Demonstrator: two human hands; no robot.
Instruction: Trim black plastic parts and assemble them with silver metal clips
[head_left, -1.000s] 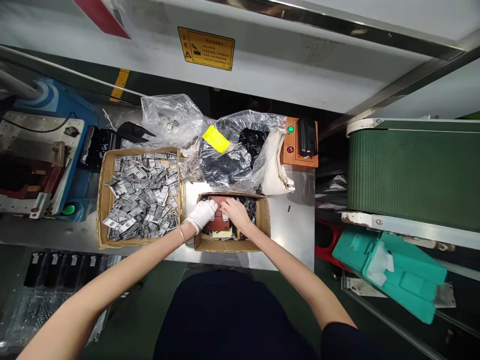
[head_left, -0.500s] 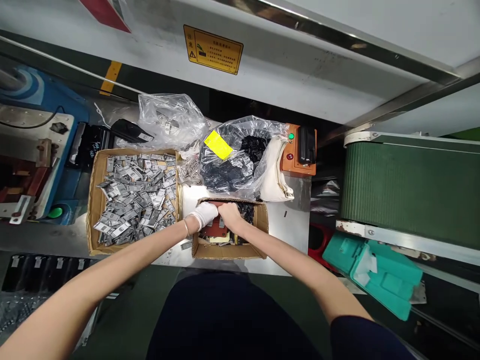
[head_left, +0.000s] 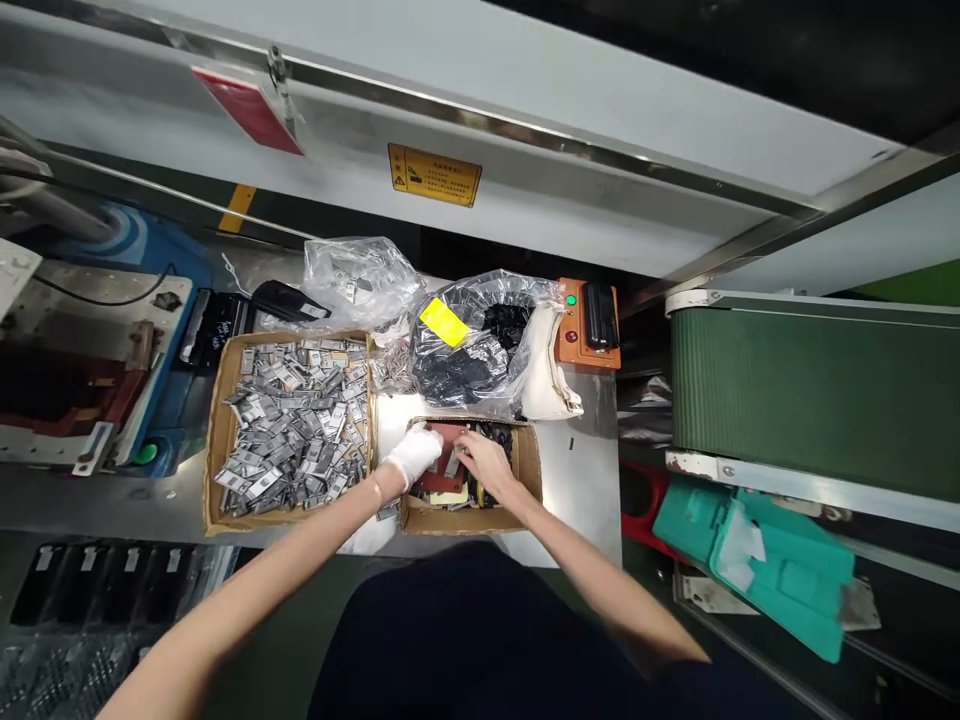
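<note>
My left hand (head_left: 416, 456), in a white glove, is over the left side of a small cardboard box (head_left: 472, 519). Its fingers are curled at the edge of a reddish-brown block (head_left: 448, 432) in that box; what they hold, if anything, is hidden. My bare right hand (head_left: 486, 465) comes in from the right, fingertips pinched on a small grey clip-like piece (head_left: 452, 463) on the block. Black parts (head_left: 499, 437) lie in the box behind the right hand. To the left, a larger cardboard box (head_left: 215, 480) holds a heap of grey pieces (head_left: 300, 420).
Behind the small box are a clear bag of black parts (head_left: 465, 370), a white pouch (head_left: 544, 370) and an orange control box (head_left: 570, 345). A blue machine (head_left: 161, 400) stands left. A green conveyor belt (head_left: 810, 390) and a teal bin (head_left: 795, 580) are at right.
My hands, close together over the block before, are now apart. The right hand has moved back from the left, and the grey piece shows at its fingertips. The camera view has shifted.
</note>
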